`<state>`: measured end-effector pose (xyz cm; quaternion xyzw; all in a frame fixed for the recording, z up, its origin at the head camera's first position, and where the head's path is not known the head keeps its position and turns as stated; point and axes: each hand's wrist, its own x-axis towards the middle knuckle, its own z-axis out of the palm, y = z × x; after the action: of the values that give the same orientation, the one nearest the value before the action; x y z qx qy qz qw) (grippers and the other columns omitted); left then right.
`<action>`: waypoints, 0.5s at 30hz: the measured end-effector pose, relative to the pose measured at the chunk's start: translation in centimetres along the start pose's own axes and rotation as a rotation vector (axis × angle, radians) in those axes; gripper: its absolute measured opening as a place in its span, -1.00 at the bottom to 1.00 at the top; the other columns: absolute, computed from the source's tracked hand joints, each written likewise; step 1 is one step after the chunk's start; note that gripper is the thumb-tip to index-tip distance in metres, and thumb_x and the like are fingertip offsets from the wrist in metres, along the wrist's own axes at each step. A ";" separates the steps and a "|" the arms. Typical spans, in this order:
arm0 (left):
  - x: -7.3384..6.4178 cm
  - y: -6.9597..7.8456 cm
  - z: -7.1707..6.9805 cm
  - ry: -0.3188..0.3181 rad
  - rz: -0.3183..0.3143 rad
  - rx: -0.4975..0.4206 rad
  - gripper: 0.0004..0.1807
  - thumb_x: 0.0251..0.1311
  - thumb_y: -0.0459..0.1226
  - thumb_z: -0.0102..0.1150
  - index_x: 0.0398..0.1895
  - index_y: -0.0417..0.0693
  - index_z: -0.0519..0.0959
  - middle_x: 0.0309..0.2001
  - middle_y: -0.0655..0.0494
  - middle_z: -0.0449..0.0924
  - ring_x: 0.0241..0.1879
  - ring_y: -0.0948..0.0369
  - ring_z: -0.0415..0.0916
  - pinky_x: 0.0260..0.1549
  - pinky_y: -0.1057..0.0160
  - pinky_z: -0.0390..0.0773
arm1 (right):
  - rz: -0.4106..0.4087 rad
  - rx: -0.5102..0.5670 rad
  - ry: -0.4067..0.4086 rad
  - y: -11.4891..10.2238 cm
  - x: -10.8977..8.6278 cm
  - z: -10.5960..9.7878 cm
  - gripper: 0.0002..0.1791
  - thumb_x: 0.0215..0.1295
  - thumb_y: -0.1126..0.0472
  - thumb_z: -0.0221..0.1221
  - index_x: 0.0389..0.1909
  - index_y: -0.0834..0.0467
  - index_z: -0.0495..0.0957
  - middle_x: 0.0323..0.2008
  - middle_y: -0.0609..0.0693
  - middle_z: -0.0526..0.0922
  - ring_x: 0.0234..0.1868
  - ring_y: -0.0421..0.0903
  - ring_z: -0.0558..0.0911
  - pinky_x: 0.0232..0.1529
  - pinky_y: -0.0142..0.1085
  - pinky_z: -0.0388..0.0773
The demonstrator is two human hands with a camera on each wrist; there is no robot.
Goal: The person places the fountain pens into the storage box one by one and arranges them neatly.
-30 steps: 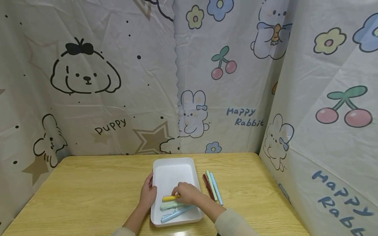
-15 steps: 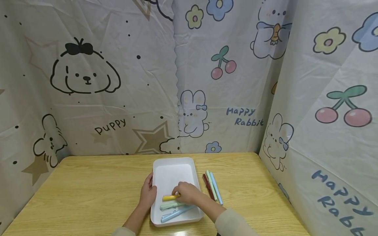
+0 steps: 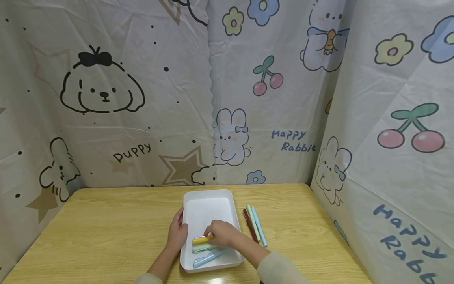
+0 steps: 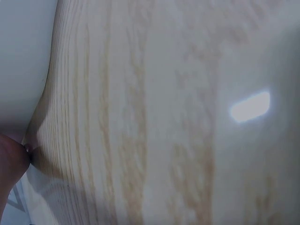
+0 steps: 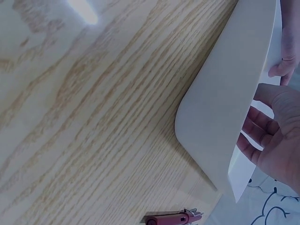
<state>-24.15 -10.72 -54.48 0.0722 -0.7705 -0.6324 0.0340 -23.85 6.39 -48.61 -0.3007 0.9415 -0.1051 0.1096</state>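
A shallow white tray (image 3: pixel 209 209) lies on the wooden table. My left hand (image 3: pixel 177 233) grips its left wall, thumb at the rim and fingers along the outside. Inside the tray my right hand (image 3: pixel 222 233) pinches a yellow pen (image 3: pixel 201 240), whose near end is covered by the fingers. Just below the yellow pen lie light green pens (image 3: pixel 203 247), and below those light blue pens (image 3: pixel 209 258), partly under the right forearm. In the right wrist view the right hand (image 5: pixel 276 136) reaches over the tray wall (image 5: pixel 220 98); the yellow pen is hidden there.
To the right of the tray, a dark red pen (image 3: pixel 250 225), a light green pen (image 3: pixel 256 224) and a light blue pen (image 3: pixel 260 228) lie side by side on the table (image 3: pixel 106 232). A printed cloth (image 3: pixel 142 86) hangs behind and at both sides.
My right hand has shifted slightly left with the yellow pen, which now lies closer to the light green pens. The left hand and the tray stay put.
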 end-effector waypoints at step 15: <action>-0.1 0.2 0.0 0.006 -0.003 -0.001 -0.33 0.19 -0.51 -0.30 0.43 -0.24 -0.02 0.43 -0.27 0.01 0.39 -0.17 0.04 0.33 -0.09 0.18 | 0.020 0.013 -0.016 0.1 -0.1 0.0 -0.81 0.13 0.13 0.26 -0.20 -0.07 0.68 -0.48 -0.21 0.50 -0.47 -0.33 0.39 -0.42 -0.51 0.40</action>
<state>-24.03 -10.65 -54.33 0.0754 -0.7701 -0.6325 0.0356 -23.81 6.54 -48.61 -0.2912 0.9430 -0.1076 0.1199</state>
